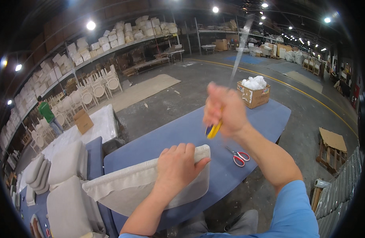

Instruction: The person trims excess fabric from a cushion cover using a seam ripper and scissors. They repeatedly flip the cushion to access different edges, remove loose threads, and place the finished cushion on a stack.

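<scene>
The left hand (175, 166) squeezes a flat pale-grey cloth pad (190, 185), the right hand (227, 109) a long yellow-handled tool (214, 130); tool work likely needs steady holding.

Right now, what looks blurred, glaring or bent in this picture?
In the head view, the right hand and its yellow-handled tool are smeared, likely by motion; in the head view, the ceiling lamps glare white; in the head view, the long shelf curves and the corners go black; in the head view, the left hand looks sharper.
</scene>
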The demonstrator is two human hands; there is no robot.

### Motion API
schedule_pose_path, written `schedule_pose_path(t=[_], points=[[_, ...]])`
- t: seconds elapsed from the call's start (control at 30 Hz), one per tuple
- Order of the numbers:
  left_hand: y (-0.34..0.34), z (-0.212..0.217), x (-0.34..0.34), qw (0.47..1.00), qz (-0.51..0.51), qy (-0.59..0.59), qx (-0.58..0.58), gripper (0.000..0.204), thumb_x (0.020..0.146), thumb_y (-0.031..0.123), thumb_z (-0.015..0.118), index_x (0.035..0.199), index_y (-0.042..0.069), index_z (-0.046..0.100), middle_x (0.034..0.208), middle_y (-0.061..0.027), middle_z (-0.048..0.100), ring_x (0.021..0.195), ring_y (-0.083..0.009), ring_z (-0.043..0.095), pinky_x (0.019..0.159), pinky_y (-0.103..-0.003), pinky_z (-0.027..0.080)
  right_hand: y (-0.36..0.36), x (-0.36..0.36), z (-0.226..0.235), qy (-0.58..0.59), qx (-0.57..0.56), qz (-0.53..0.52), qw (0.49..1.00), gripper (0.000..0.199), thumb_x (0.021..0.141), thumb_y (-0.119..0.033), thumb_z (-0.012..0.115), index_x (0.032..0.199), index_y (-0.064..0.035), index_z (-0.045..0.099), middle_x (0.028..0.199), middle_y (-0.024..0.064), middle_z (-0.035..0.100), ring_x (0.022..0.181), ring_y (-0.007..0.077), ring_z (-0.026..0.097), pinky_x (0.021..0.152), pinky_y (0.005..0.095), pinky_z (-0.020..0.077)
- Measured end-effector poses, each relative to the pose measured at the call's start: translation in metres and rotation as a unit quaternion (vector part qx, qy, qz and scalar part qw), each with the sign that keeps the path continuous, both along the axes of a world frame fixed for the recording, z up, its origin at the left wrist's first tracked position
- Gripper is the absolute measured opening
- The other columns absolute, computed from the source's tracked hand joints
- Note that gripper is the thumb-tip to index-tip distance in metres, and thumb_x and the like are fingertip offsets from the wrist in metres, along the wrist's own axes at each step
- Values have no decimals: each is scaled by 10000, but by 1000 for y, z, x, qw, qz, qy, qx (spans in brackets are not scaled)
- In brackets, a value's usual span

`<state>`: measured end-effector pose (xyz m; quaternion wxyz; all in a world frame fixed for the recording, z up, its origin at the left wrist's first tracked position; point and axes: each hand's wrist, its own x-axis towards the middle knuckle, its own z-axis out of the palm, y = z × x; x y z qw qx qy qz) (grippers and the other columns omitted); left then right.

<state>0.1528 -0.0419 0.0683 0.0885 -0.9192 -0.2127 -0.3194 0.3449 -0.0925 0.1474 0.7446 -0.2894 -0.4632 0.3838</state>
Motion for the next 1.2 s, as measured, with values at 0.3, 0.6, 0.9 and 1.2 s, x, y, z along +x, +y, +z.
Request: schedule_pose_path(t=[0.3,0.6,0.9,1.2], points=[[5,-6,0,1000,-15,-22,7,529,835,579,776,824,79,606,751,-91,648,679,-321,659,642,-428,492,-6,-6,-2,-45,-5,-16,999,489,1079,-334,563,653,-164,394,509,-15,366,430,157,399,482,328,376],[-5,-5,-2,999,-11,-26,37,531,851,597,753,803,96,583,724,-73,619,652,-298,645,628,-411,490,10,23,-11,88,-86,58,991,476,1053,-387,610,663,-193,416,516,-20,369,429,170,423,510,389,421],[-9,-5,-3,1000,-8,-13,18,532,866,604,739,803,97,593,734,-71,628,650,-297,645,619,-409,488,18,35,-40,167,-79,114,976,480,1061,-388,577,646,-203,422,505,-34,370,431,176,413,510,371,400],[-12,-4,-4,1000,7,-6,8,525,853,596,753,806,96,600,739,-66,630,650,-296,644,622,-417,483,19,38,-43,171,-96,132,972,494,1058,-370,571,626,-199,405,502,-18,372,434,183,421,520,382,407]])
